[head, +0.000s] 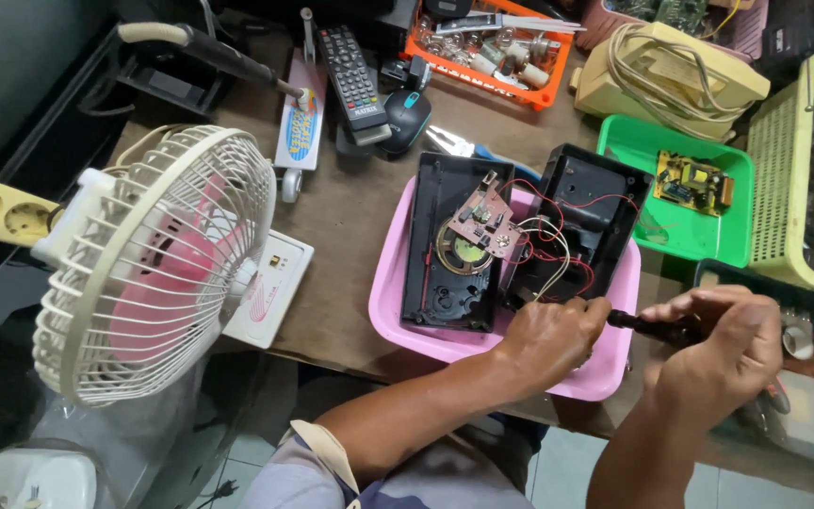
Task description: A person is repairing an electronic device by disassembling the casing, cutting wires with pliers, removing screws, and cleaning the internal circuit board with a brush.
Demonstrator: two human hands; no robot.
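An opened black device case (449, 245) lies in a pink tray (390, 302), showing a round speaker, a small brown circuit board (482, 221) and red and white wires. Its other black half (581, 212) leans at the tray's right. My left hand (548, 335) rests on the tray's near edge with fingertips touching the wires and the tool tip. My right hand (718, 344) is closed around a dark screwdriver (657, 327) pointing left toward the case.
A white and pink table fan (153, 264) stands at the left. A green tray (699, 236) holds a yellow circuit board. A remote control (350, 80), a mouse (405, 118), an orange tray of bulbs (544, 94) and a yellow-green basket (784, 179) sit around.
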